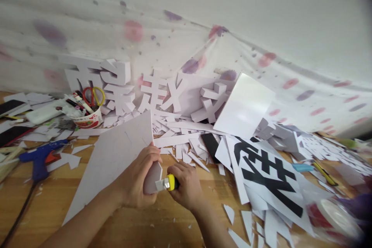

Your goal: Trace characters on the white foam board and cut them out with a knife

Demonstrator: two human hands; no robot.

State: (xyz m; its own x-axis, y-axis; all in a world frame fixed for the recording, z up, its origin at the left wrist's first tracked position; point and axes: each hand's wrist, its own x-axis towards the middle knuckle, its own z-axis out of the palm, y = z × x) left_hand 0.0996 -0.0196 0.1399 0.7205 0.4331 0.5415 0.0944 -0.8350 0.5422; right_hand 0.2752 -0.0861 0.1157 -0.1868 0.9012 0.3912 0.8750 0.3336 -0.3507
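Observation:
My left hand [135, 180] is closed around a small white board piece [152, 181], its thumb side near the upper edge. Behind that hand a large white foam board sheet [113, 159] leans up from the table; whether the two are joined is hidden by my fingers. A yellow and black utility knife [172, 182] is gripped in my right hand [187, 184]. Its silver blade points left and meets, or nearly meets, the lower right edge of the small piece.
White cut-out characters [158, 91] stand at the back by a spotted curtain [133, 31]. Left are a blue glue gun [40, 159] and a tub [90, 120] with scissors [93, 96]. Right lie a black-character sheet [270, 170], a yellow cutter [325, 173] and scraps [229, 214].

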